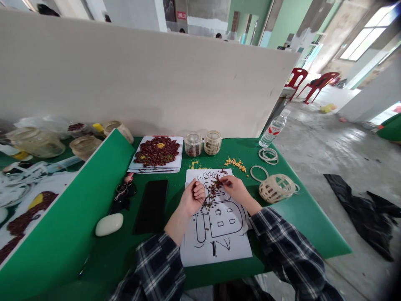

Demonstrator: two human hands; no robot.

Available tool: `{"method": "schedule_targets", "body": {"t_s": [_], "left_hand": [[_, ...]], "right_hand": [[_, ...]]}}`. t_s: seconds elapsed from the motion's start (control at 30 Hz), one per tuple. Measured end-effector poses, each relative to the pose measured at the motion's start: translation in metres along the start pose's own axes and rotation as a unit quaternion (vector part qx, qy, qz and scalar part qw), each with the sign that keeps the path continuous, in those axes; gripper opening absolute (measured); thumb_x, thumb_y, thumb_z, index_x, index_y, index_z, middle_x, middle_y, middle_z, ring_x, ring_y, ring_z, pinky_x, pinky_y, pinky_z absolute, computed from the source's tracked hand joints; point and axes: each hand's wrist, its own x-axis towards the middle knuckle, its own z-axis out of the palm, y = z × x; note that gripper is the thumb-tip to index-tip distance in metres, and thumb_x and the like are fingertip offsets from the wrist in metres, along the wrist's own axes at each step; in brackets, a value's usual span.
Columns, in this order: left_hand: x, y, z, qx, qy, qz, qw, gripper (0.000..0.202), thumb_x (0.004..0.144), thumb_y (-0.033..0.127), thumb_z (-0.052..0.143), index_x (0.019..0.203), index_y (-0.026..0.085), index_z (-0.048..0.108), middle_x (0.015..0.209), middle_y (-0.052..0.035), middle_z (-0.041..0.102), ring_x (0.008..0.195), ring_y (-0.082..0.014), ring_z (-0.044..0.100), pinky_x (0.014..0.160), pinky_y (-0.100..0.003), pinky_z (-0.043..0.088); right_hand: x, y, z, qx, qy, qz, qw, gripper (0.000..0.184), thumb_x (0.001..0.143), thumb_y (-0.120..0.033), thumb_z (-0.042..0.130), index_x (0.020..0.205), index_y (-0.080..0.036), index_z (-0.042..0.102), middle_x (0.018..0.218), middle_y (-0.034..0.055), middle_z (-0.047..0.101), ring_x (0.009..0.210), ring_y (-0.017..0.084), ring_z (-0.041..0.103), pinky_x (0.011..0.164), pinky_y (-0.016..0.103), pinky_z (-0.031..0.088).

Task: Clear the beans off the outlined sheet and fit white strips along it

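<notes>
A white sheet with a black line drawing point(232, 246) lies on the green table. Small dark red and brown beans or seeds point(213, 194) are scattered over its upper half. My left hand point(193, 197) is curled closed over the sheet's left side; whatever its palm may hold is hidden. At the right of the seeds, my right hand point(234, 188) has its thumb and fingers pinched together at the pile's edge. What sits between those fingertips is too small to make out. Yellow corn kernels point(235, 164) lie beyond the right hand.
Two glass jars point(193, 144) stand at the back, beside a bean flower picture point(156, 151). A tipped jar point(277, 188), white rings point(268, 156) and a water bottle point(275, 128) are on the right. Left are a black phone point(151, 206), a white mouse-shaped object point(109, 224) and a green divider point(78, 188).
</notes>
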Motion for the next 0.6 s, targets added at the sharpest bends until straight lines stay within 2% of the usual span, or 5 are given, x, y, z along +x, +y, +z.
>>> {"method": "schedule_targets", "body": {"t_s": [0.4,0.6], "left_hand": [[0.002,0.0,-0.002,0.008,0.001,-0.002,1.0,0.036,0.1,0.025,0.034,0.066,0.016,0.042,0.047,0.0074,0.031,0.036,-0.0032,0.031,0.035,-0.013,0.024],[0.003,0.001,-0.005,0.007,-0.007,-0.004,1.0,0.037,0.1,0.025,0.033,0.066,0.016,0.042,0.047,0.0073,0.031,0.036,-0.003,0.031,0.035,-0.013,0.024]], "right_hand": [[0.004,-0.006,0.002,-0.003,-0.025,-0.038,0.999,0.034,0.071,-0.006,0.054,0.098,-0.019,0.068,0.095,0.004,0.067,0.082,0.015,0.06,0.074,0.028,0.049],[0.006,-0.011,0.002,-0.005,-0.047,-0.088,0.995,0.04,0.068,-0.002,0.053,0.101,-0.02,0.067,0.099,0.004,0.067,0.093,0.017,0.059,0.084,0.031,0.048]]}}
